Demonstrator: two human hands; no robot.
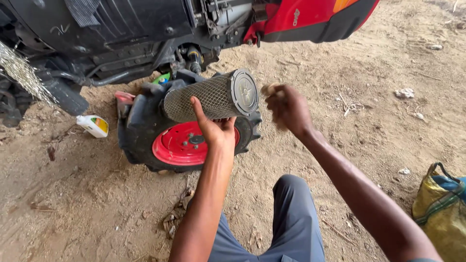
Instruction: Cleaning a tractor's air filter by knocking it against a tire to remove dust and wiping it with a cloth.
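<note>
- Filter [213, 97], a mesh-walled cylinder with a grey end cap, was held level in front of the red-hubbed wheel [182, 143]
- Left hand [213, 127] cupped it from below, fingers only partly closed, so it could likely roll off into the dirt floor [87, 194]
- Right hand [287, 107] was blurred beside the cap; whether its grip was open could not be told
- A misjudged strike might dent the mesh

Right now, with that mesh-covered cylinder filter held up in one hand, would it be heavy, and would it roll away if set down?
The cylinder filter is probably light for its size: the left hand holds it up alone from beneath. Its metal mesh wall looks stiff, likely keeping shape under a grip. Being round with flat end caps, it would probably roll if laid sideways on the dirt ground.
</note>
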